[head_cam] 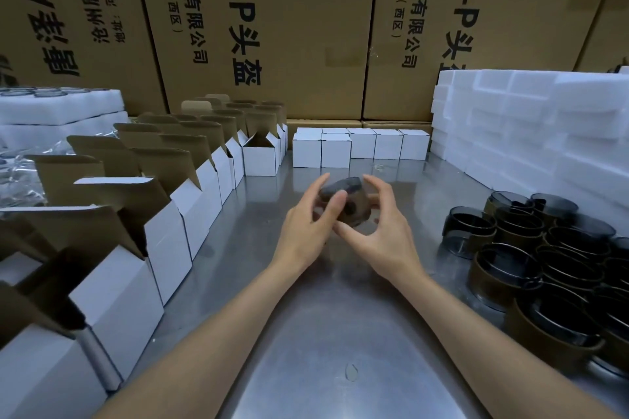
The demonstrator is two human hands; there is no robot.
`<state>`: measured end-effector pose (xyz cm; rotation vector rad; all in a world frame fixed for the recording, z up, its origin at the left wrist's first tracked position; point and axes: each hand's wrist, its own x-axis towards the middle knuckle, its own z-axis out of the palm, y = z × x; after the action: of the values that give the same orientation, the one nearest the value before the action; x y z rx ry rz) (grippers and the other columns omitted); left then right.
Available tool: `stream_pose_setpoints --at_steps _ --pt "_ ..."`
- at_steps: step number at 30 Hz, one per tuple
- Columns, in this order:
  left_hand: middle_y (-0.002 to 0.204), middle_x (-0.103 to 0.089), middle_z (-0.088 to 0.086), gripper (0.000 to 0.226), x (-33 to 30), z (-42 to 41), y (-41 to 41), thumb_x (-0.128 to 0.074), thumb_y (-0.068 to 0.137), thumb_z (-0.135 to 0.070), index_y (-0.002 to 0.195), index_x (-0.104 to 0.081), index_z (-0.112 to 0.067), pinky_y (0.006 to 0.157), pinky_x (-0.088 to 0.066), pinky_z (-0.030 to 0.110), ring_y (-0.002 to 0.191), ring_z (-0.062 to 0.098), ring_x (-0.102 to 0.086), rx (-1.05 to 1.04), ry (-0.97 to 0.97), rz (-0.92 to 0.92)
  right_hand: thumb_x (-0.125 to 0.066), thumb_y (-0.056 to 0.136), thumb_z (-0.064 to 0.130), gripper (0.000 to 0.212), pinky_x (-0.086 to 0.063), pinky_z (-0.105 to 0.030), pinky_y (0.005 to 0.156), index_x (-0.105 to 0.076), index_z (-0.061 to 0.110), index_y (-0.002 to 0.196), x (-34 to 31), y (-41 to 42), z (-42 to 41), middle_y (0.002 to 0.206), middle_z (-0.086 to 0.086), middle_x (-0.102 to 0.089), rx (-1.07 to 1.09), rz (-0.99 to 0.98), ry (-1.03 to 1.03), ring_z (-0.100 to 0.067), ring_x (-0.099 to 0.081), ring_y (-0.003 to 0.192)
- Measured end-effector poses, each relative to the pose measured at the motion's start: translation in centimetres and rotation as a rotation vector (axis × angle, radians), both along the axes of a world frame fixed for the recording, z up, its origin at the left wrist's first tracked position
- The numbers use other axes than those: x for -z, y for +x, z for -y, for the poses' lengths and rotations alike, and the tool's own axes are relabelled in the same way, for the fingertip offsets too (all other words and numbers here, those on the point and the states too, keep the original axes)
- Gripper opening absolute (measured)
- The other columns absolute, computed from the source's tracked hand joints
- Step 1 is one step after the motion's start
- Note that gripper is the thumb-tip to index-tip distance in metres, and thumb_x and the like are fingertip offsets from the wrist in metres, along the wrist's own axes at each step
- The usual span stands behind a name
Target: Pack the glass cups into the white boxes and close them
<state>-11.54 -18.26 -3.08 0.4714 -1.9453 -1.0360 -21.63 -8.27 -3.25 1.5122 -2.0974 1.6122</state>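
Dark smoked-glass cup [343, 202] with a brown paper sleeve, held above the steel tabletop [340, 316] ahead of boxing.

The cup is held tilted between both hands, clear of the surface at mid-table: the grip of the left hand [306, 231] is curled round its near side, that of the right hand [381, 231] cups its far side, presumably so it can be turned and checked. Open white cardboard boxes [190, 204] are lined along the left with flaps raised, ready for loading; closed white boxes [360, 144] are ranked at the back. Sleeved cups [544, 258] are massed at the right within reach, beside stacked white foam blocks [531, 122].
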Motion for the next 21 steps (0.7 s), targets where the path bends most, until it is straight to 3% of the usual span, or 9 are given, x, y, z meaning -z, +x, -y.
stream_pose_setpoints --at_steps 3,5,7,9,11,13,15,19,21 --pt "0.076 -0.066 -0.015 0.046 -0.1 0.0 -0.07 -0.035 0.082 -0.07 0.101 -0.062 -0.038 0.056 -0.049 0.02 0.061 0.002 -0.06 0.025 0.121 -0.023 -0.058 0.067 0.065 0.061 -0.049 -0.031 0.085 -0.04 0.046 0.122 -0.1 0.23 0.05 0.111 0.022 -0.055 0.023 -0.043 -0.001 0.0 -0.055 0.1" --pt "0.064 -0.065 -0.016 0.053 -0.17 -0.28 -0.1 -0.026 0.083 -0.072 0.078 -0.063 -0.035 0.056 -0.045 0.017 0.055 0.0 -0.056 0.036 0.113 0.052 -0.052 0.067 0.068 0.054 -0.046 -0.027 0.079 -0.044 0.046 0.117 -0.18 0.22 0.05 0.106 0.021 -0.054 0.094 -0.056 -0.02 0.002 -0.053 0.093" --pt "0.064 -0.063 -0.023 0.055 -0.13 -0.41 -0.11 -0.022 0.084 -0.074 0.067 -0.062 -0.04 0.062 -0.044 0.02 0.057 -0.003 -0.055 0.037 0.073 0.129 -0.048 0.067 0.069 0.053 -0.042 -0.025 0.074 -0.047 0.043 0.113 -0.13 0.25 0.06 0.102 0.018 -0.052 0.187 -0.057 -0.05 -0.001 -0.053 0.089" --pt "0.068 -0.061 -0.026 0.046 -0.17 -0.28 -0.18 -0.029 0.088 -0.072 0.068 -0.061 -0.046 0.071 -0.044 0.024 0.067 -0.005 -0.054 0.047 0.05 0.119 -0.046 0.067 0.072 0.056 -0.041 -0.027 0.071 -0.047 0.038 0.111 -0.09 0.36 0.08 0.1 0.014 -0.049 0.27 -0.072 -0.039 -0.009 -0.057 0.089" --pt "0.075 -0.062 -0.025 0.035 -0.24 -0.26 -0.08 -0.04 0.084 -0.07 0.08 -0.061 -0.042 0.072 -0.044 0.019 0.076 -0.004 -0.057 0.071 0.061 0.068 -0.046 0.066 0.075 0.062 -0.039 -0.027 0.068 -0.046 0.033 0.112 -0.06 0.44 0.11 0.1 0.012 -0.046 0.338 -0.122 0.011 -0.015 -0.057 0.091" --pt "0.087 -0.067 -0.017 0.046 -0.1 -0.35 0.03 -0.049 0.074 -0.071 0.096 -0.063 -0.033 0.076 -0.048 0.018 0.086 0.004 -0.062 0.101 0.071 0.046 -0.052 0.067 0.071 0.066 -0.038 -0.028 0.067 -0.046 0.027 0.116 -0.02 0.52 0.1 0.103 0.008 -0.045 0.366 -0.187 0.035 -0.018 -0.057 0.093" --pt "0.095 -0.07 -0.007 0.056 -0.08 -0.45 -0.04 -0.058 0.069 -0.067 0.103 -0.065 -0.023 0.084 -0.053 0.029 0.093 0.012 -0.066 0.108 0.089 0.049 -0.058 0.068 0.062 0.065 -0.039 -0.028 0.066 -0.047 0.022 0.118 -0.06 0.61 0.12 0.104 0.005 -0.045 0.369 -0.236 0.012 -0.021 -0.057 0.094" --pt "0.072 -0.062 0.004 0.065 -0.42 -0.26 -0.09 -0.057 0.072 -0.065 0.094 -0.066 -0.004 0.076 -0.048 0.037 0.069 0.019 -0.061 0.194 0.268 0.072 -0.06 0.069 0.062 0.063 -0.038 -0.025 0.066 -0.052 0.021 0.116 -0.31 0.81 0.17 0.101 0.006 -0.046 0.397 -0.26 -0.023 -0.018 -0.058 0.09" --pt "0.072 -0.059 0.013 0.07 -0.43 -0.09 -0.06 -0.055 0.077 -0.062 0.098 -0.063 0.005 0.077 -0.045 0.038 0.07 0.023 -0.06 0.214 0.342 0.088 -0.057 0.067 0.067 0.065 -0.037 -0.025 0.065 -0.054 0.022 0.113 -0.34 0.76 0.17 0.1 0.007 -0.047 0.41 -0.267 -0.017 -0.017 -0.057 0.09"
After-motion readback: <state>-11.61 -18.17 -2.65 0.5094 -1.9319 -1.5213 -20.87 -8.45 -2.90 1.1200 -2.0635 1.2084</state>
